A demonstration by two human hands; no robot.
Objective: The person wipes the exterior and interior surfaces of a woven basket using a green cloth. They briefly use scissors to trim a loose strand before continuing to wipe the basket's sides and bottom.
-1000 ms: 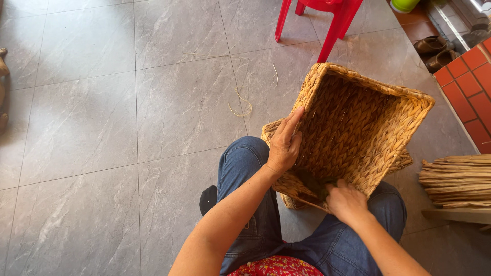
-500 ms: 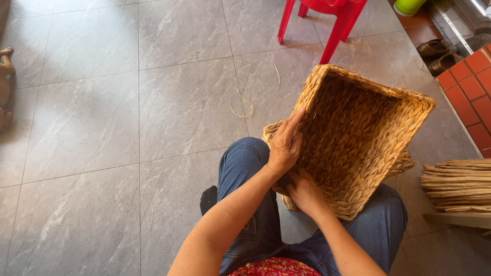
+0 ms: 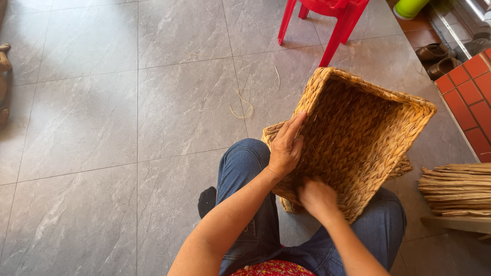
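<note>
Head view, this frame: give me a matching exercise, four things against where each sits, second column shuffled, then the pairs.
Things:
1. woven basket
2. red plastic chair
3. bundle of dried fibre strips
4. loose strand

Places:
A. right edge, on a low ledge
B. on the grey tile, left of the basket
C. tilted on the person's lap, left hand on its rim
D. top of the picture

Pairs: 1-C, 2-D, 3-A, 4-B

Grey tiled floor [image 3: 102, 128] — straw strands [image 3: 241, 110]; red chair [image 3: 327, 15].
</note>
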